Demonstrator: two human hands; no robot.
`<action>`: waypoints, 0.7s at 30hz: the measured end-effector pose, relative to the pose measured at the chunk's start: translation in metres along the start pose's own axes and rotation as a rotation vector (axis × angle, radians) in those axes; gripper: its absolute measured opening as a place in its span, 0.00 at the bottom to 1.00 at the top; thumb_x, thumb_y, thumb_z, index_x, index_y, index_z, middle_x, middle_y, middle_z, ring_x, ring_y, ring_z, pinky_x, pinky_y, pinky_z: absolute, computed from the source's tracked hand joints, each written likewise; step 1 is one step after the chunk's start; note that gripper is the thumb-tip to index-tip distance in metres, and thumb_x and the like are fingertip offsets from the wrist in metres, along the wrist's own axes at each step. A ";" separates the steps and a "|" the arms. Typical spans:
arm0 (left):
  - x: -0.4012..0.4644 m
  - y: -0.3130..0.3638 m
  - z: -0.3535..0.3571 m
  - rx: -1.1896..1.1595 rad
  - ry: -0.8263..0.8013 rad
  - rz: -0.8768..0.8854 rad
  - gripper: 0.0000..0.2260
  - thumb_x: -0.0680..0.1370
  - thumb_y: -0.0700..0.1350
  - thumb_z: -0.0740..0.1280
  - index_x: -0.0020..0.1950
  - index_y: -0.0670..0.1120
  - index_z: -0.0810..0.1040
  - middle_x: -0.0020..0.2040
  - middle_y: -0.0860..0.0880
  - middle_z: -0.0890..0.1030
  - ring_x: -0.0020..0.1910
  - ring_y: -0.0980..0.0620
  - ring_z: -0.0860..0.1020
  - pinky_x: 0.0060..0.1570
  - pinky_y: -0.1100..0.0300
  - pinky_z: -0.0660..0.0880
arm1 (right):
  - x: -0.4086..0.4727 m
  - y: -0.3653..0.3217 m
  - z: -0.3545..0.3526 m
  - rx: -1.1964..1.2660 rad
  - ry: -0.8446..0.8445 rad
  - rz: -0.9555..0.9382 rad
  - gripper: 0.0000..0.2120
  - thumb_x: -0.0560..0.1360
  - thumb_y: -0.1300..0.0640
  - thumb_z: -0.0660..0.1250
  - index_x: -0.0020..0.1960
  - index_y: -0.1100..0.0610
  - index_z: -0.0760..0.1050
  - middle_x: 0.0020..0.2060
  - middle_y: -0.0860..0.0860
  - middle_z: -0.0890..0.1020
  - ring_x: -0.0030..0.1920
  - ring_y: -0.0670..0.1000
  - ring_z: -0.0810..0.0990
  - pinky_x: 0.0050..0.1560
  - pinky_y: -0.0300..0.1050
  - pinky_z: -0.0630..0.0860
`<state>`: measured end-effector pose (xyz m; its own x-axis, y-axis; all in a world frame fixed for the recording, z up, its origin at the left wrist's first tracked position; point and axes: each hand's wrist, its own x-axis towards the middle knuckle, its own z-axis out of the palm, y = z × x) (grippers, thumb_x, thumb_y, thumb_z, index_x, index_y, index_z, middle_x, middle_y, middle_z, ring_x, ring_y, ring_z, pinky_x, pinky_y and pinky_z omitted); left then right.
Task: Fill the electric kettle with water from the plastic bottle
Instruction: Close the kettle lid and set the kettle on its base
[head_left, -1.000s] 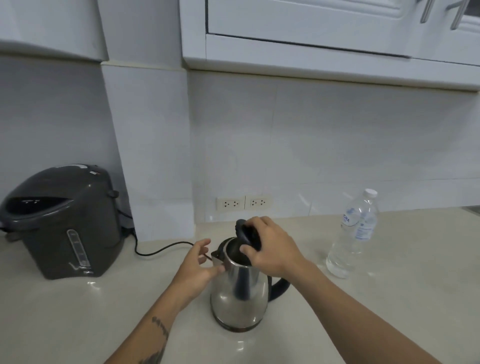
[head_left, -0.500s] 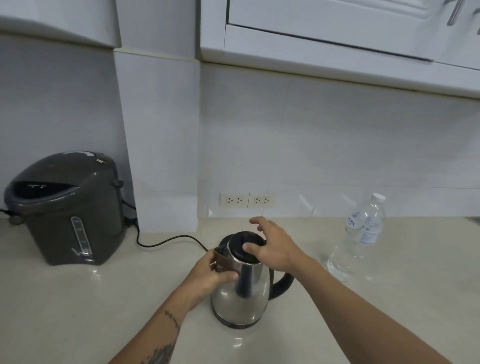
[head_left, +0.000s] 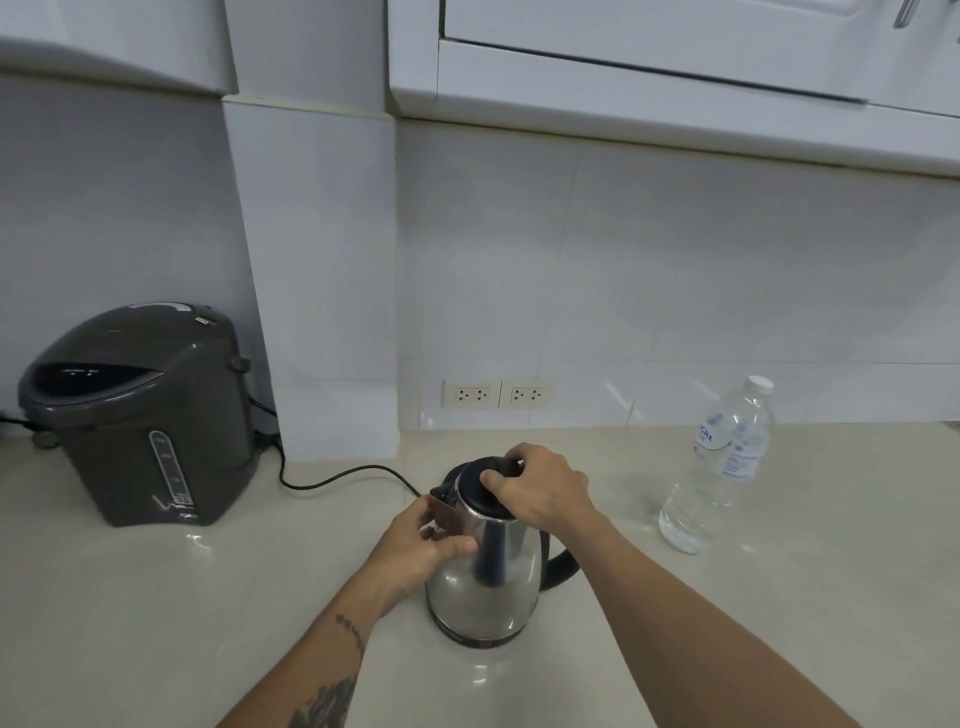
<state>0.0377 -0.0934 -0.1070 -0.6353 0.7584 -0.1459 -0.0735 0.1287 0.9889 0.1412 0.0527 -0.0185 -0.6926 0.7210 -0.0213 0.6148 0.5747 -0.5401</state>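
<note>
Head view: a steel kettle stood upright on the counter, its black lid down. The left hand gripped the body just below the spout, while the right hand pressed on the lid, fingers curled over its rim. The capped bottle stood untouched well to the right, a grey dispenser far left

plastic bottle | label: blue letters "CHA" legible | remaining print unreadable
</note>
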 end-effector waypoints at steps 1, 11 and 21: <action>-0.001 0.000 0.001 -0.006 0.004 0.003 0.20 0.66 0.39 0.80 0.54 0.50 0.79 0.53 0.52 0.84 0.59 0.49 0.81 0.63 0.52 0.76 | 0.000 0.000 0.001 -0.002 0.005 -0.005 0.21 0.71 0.36 0.64 0.57 0.47 0.77 0.49 0.46 0.81 0.56 0.54 0.79 0.69 0.60 0.64; -0.002 -0.003 -0.002 0.023 0.010 0.000 0.17 0.68 0.41 0.79 0.53 0.52 0.79 0.59 0.53 0.82 0.59 0.52 0.81 0.60 0.57 0.75 | -0.018 0.025 -0.007 0.028 0.033 -0.085 0.28 0.73 0.34 0.65 0.70 0.45 0.73 0.64 0.45 0.79 0.68 0.52 0.74 0.75 0.67 0.50; -0.001 -0.007 -0.002 0.047 0.031 0.022 0.21 0.70 0.39 0.78 0.61 0.49 0.78 0.62 0.49 0.81 0.56 0.61 0.78 0.55 0.63 0.73 | -0.045 0.096 -0.017 0.332 0.044 0.141 0.27 0.77 0.55 0.70 0.74 0.52 0.68 0.66 0.53 0.76 0.61 0.52 0.75 0.63 0.49 0.74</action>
<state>0.0375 -0.0964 -0.1142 -0.6603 0.7410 -0.1225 -0.0232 0.1428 0.9895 0.2376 0.0815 -0.0552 -0.5888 0.8041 -0.0828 0.5422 0.3169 -0.7782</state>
